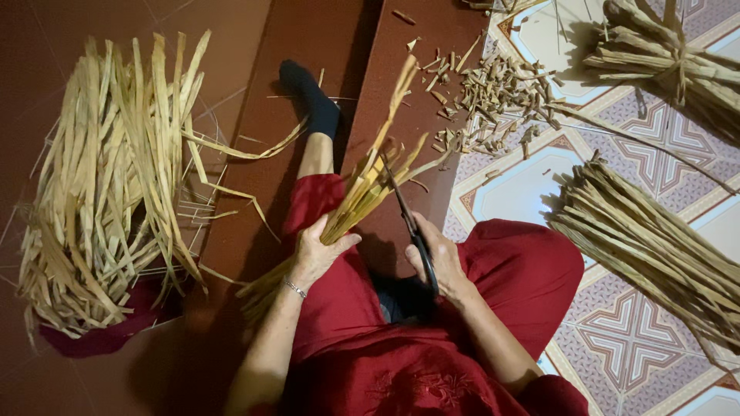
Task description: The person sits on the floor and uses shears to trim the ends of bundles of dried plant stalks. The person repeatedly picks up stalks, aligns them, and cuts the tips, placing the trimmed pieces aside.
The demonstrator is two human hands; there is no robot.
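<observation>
My left hand [317, 254] grips a bunch of dried straw-coloured strips [370, 181] that points up and to the right over my red-clothed lap. My right hand [439, 258] holds black-handled scissors [408, 219]; the blades reach up into the bunch near its upper half. A bracelet sits on my left wrist. My left leg, in a black sock [312, 96], stretches away across the dark red floor.
A large heap of flat dried strips [108, 177] lies at the left. Small cut-off pieces [493, 96] are scattered ahead on the right. Two tied bundles of stalks [655, 239] [671, 62] rest on a patterned mat [632, 339] at the right.
</observation>
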